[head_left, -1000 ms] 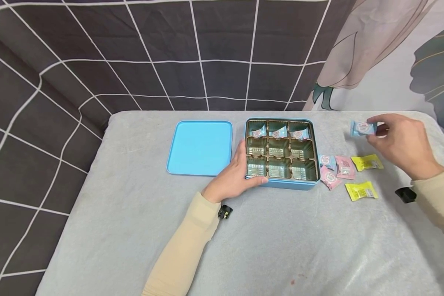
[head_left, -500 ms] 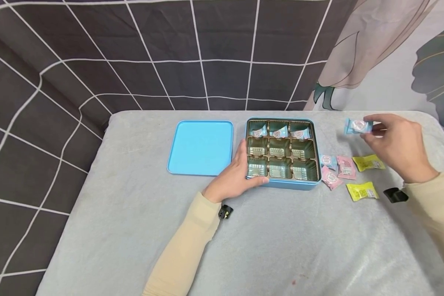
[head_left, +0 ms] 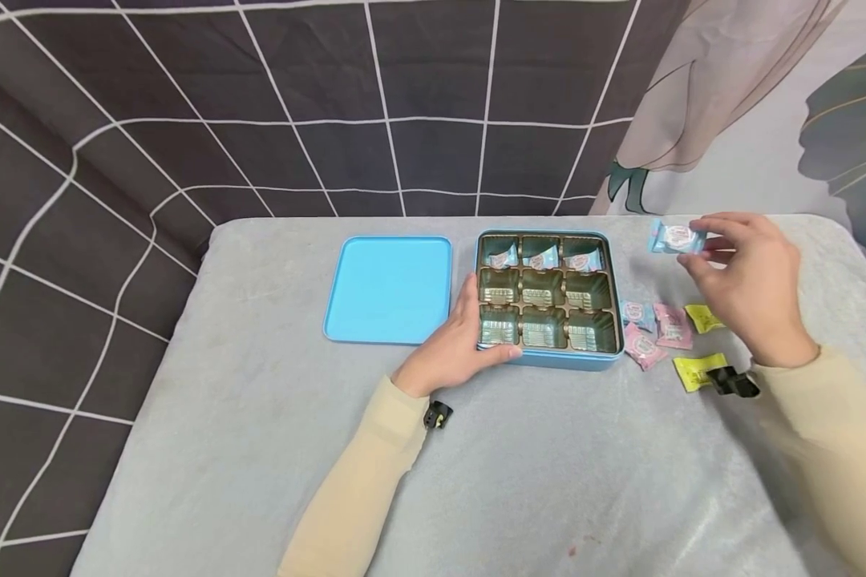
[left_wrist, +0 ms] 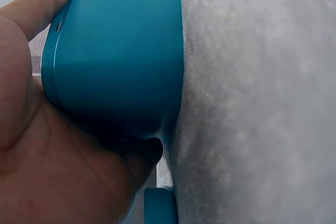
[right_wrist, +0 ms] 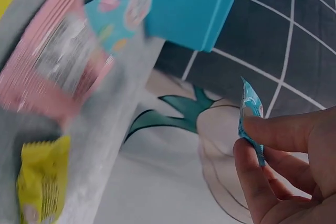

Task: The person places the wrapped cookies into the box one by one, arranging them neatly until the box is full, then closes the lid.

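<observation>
My right hand pinches a blue wrapped candy between thumb and fingers. It is held above the table, right of the tin; the candy appears edge-on in the right wrist view. The blue tin has a gold tray of nine compartments, and its back row holds three blue candies. Against the tin's front left corner rests my left hand, fingers straight along the left side and thumb along the front edge. In the left wrist view the hand touches the tin's wall.
Left of the tin lies its flat blue lid. Beside the tin's right wall are a blue candy, two pink candies and two yellow candies, the yellow ones partly covered by my right arm. A grey cloth covers the table.
My right hand has moved left toward the tin and slightly back, carrying the blue candy. My left hand and the tin have stayed in place.
</observation>
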Tool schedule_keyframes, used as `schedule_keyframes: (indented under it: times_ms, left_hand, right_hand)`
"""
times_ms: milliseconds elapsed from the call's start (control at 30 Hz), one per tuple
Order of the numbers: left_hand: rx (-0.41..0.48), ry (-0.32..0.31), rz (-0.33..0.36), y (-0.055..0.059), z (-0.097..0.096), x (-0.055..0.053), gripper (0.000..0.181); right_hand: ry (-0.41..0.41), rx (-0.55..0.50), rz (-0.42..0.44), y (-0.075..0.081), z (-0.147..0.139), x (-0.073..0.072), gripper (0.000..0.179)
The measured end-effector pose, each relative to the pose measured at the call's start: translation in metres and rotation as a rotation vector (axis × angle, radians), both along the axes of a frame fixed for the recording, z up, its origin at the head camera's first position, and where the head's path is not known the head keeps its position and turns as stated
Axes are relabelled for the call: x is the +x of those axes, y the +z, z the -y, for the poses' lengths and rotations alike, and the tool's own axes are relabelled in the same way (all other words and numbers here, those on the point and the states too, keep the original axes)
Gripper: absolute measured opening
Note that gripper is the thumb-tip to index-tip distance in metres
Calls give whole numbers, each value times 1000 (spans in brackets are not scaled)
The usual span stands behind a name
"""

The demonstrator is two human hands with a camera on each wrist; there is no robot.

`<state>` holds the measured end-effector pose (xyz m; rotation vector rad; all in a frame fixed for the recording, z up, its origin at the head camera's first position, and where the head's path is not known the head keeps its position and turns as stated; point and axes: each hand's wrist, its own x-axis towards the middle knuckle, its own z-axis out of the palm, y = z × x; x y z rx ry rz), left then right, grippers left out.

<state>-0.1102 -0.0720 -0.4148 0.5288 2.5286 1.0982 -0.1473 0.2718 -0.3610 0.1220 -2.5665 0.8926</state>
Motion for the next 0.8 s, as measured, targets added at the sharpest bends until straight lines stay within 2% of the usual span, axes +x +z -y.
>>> schedule_keyframes:
  times_ms: [333, 600, 800]
  left_hand:
    - [-7, 3, 8, 0, 1, 0, 121]
    - [-8, -3, -2, 1, 2, 0, 121]
    - [-17, 0, -2, 0, 0, -1, 122]
  right_hand:
    - [3, -36, -47, -2, 18, 10, 36]
    - [16, -42, -47, 3, 35, 15, 37]
    - [42, -93, -17, 7, 49, 14, 39]
